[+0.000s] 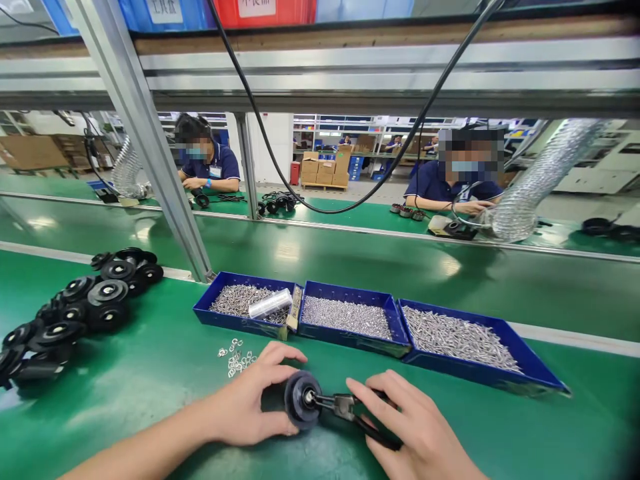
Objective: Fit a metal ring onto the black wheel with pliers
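Gripping the round black rubber-rimmed wheel (302, 399) on edge on the glossy green counter (150, 373), the left hand (250, 407) curls thumb and fingers around it. To its right, the right hand (415, 427) closes on black-handled metal pliers (350, 410) whose tips meet the wheel's hub. Judging by this, a slip of the pliers could let the wheel roll away or scatter the small silvery washers (236, 357) lying nearby.

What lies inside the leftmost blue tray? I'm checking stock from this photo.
The leftmost blue tray holds a heap of small silver screws with a shiny metal cylinder on top. Screws beneath the cylinder, and the tray floor, are covered.
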`<control>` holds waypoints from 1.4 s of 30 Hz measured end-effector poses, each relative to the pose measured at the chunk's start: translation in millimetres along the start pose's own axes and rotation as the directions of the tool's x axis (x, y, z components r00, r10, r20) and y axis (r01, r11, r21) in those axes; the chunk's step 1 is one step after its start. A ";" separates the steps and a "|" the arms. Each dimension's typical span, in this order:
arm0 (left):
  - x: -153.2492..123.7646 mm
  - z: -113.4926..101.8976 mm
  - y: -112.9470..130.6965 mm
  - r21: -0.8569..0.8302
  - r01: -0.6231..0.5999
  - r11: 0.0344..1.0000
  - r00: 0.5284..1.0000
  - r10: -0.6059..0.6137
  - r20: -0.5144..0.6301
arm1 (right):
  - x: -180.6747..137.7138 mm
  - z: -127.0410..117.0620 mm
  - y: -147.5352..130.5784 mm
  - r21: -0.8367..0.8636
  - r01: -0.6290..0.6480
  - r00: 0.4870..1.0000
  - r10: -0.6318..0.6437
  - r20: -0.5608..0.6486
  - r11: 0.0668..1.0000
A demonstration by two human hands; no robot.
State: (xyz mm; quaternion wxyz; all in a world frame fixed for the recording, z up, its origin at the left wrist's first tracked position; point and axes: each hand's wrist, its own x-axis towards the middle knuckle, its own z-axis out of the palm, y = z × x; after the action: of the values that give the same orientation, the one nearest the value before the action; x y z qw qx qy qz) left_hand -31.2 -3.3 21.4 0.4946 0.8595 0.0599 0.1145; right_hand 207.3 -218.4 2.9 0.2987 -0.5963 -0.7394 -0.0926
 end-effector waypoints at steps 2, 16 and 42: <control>1.8 -11.4 6.3 -0.022 -0.013 1.000 0.996 0.015 0.088 | 0.2 -0.7 -0.2 0.003 0.009 1.000 -0.009 0.002 1.000; 4.6 4.5 -6.5 -0.087 -0.043 0.995 0.997 0.037 -0.062 | -2.2 3.3 -5.0 -0.063 0.059 0.998 -0.061 -0.030 0.996; 6.1 28.2 -21.8 -0.502 0.045 0.864 0.969 -0.159 -0.187 | -15.4 13.3 -8.8 -0.114 -0.012 1.000 0.011 -0.004 0.993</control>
State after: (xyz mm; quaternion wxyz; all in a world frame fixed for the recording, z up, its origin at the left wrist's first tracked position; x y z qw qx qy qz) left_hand -17.8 -14.6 -10.3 0.6934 0.6816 0.1291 0.1948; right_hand 196.4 -227.1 -14.4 0.2656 -0.6165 -0.7290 -0.1340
